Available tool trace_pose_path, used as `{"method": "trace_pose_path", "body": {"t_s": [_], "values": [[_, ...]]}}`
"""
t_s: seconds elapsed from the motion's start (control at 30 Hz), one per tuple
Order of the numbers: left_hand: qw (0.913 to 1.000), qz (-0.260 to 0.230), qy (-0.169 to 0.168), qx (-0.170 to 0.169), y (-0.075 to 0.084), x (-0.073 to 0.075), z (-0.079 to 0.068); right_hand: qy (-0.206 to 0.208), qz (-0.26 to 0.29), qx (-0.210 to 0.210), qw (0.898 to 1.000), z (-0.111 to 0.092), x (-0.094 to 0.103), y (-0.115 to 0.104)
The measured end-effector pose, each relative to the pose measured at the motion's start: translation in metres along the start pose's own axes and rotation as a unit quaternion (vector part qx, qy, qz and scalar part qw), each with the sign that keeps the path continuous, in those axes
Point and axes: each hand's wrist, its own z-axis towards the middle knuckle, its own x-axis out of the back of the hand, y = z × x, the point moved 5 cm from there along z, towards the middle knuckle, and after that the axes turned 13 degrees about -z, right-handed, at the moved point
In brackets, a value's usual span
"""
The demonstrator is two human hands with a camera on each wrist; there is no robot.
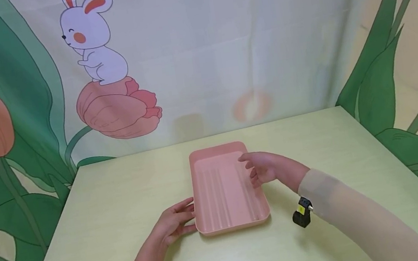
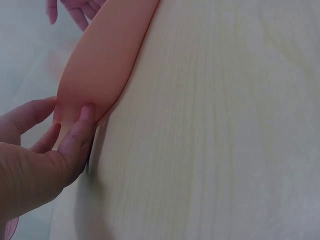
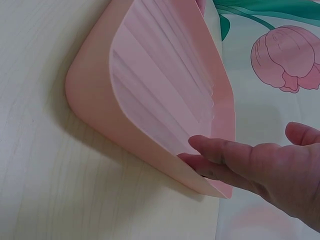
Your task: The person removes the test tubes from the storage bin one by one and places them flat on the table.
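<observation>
A pink rectangular tray [image 1: 227,190] with raised ridges along its floor lies on the table, its long side running away from me. At its left side my left hand [image 1: 175,222] touches the outer wall with its fingertips. The left wrist view shows the digits of that left hand [image 2: 47,150] spread against the tray's wall [image 2: 107,55]. My right hand [image 1: 264,166] is at the right long side, its fingers slightly bent and reaching over the rim. In the right wrist view, fingertips [image 3: 200,142] overlap the tray's rim; whether they touch it I cannot tell.
The pale wood-grain table [image 1: 129,190] extends around the tray. Behind it hangs a cloth backdrop [image 1: 198,51] printed with a rabbit, tulips and green leaves. A small black device with a yellow label [image 1: 302,212] is strapped at the right wrist.
</observation>
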Motion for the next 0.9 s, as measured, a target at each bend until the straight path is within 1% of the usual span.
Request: {"method": "trace_pose_path", "body": {"t_s": [0.1,0.2,0.4,0.57,0.9], "values": [[1.0000,0.003,0.001,0.002,0.000,0.000,0.000,-0.006,0.003,0.000,1.000,0.002,0.002,0.002],[1.0000,0.004,0.001,0.001,0.000,-0.001,-0.001,-0.009,-0.005,0.000,1.000,0.003,0.002,0.004],[1.0000,0.005,0.001,0.001,0.001,-0.002,-0.001,0.016,-0.033,-0.009,0.999,0.004,0.002,0.008],[1.0000,0.008,0.001,0.001,0.001,-0.002,-0.001,0.028,-0.049,-0.010,0.998,0.005,-0.002,0.009],[0.9998,0.017,0.005,-0.001,0.001,-0.003,-0.002,0.055,-0.063,-0.028,0.996,0.014,-0.009,0.010]]}}
